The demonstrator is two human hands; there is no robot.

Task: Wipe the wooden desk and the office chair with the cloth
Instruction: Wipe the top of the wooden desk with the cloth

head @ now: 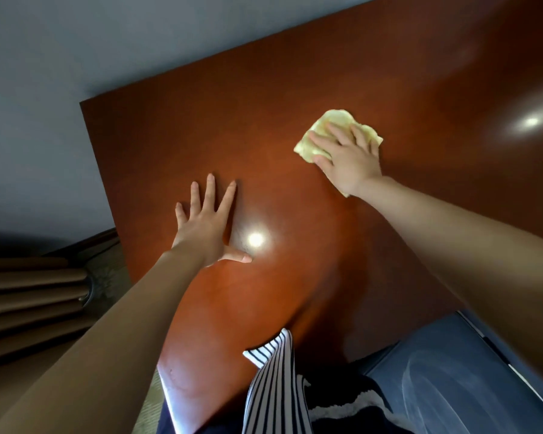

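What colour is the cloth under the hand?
Pale yellow. The cloth shows clearly in the head view, under the right hand.

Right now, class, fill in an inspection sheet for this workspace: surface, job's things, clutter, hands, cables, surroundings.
Surface: desk, glossy red-brown wood with two glare spots.
Job's things: yellow cloth, crumpled, lying on the desk under the right hand; no chair can be made out for certain.
Clutter: nothing seen.
Hands: left hand flat on the desk, fingers spread; right hand pressing the cloth with straight fingers.
Cables: nothing seen.
Surroundings: grey wall; brown curtain at left; blue-grey surface at lower right.
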